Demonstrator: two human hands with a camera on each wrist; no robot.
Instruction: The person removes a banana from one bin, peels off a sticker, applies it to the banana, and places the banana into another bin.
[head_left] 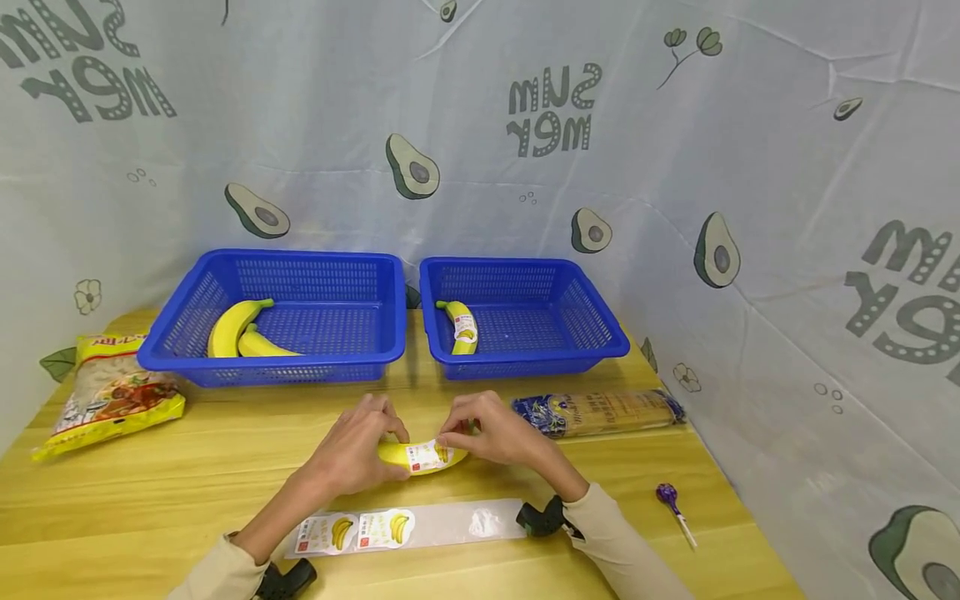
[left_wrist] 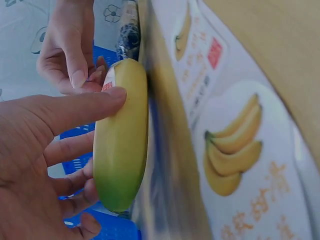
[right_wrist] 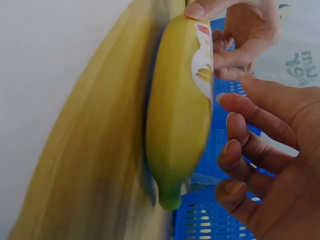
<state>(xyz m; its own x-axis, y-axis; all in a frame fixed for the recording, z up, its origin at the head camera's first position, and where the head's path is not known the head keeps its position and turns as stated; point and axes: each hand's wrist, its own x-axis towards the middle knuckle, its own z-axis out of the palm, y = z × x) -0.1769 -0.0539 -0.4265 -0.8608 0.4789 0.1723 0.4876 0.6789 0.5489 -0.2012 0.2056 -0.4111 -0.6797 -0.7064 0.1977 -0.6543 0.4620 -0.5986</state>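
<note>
Your two hands meet over a small yellow banana (head_left: 422,456) lying on the wooden tabletop (head_left: 150,492), in front of you and near its middle. Your left hand (head_left: 358,454) curls round the banana's left end, thumb laid along its side and the other fingers tucked behind it. Your right hand (head_left: 491,433) is at the banana's right end, its fingertips pinching at the edge of a white sticker (head_left: 426,455) that lies across the fruit's upper side. In the right wrist view the sticker (right_wrist: 202,65) wraps over the peel, with your left thumb pressing at its far corner. Just nearer to you than the banana, a clear backing strip (head_left: 408,527) lies flat on the tabletop, carrying two more banana stickers at its left end. Beyond your hands stand two blue baskets side by side: the left basket (head_left: 187,321) holds two bananas, and the right basket (head_left: 600,333) holds one banana already bearing a sticker. A yellow snack bag (head_left: 108,392) lies at the far left of the tabletop, a long packet (head_left: 600,412) lies just right of your right hand, and a purple lollipop (head_left: 669,498) rests near the right edge.
</note>
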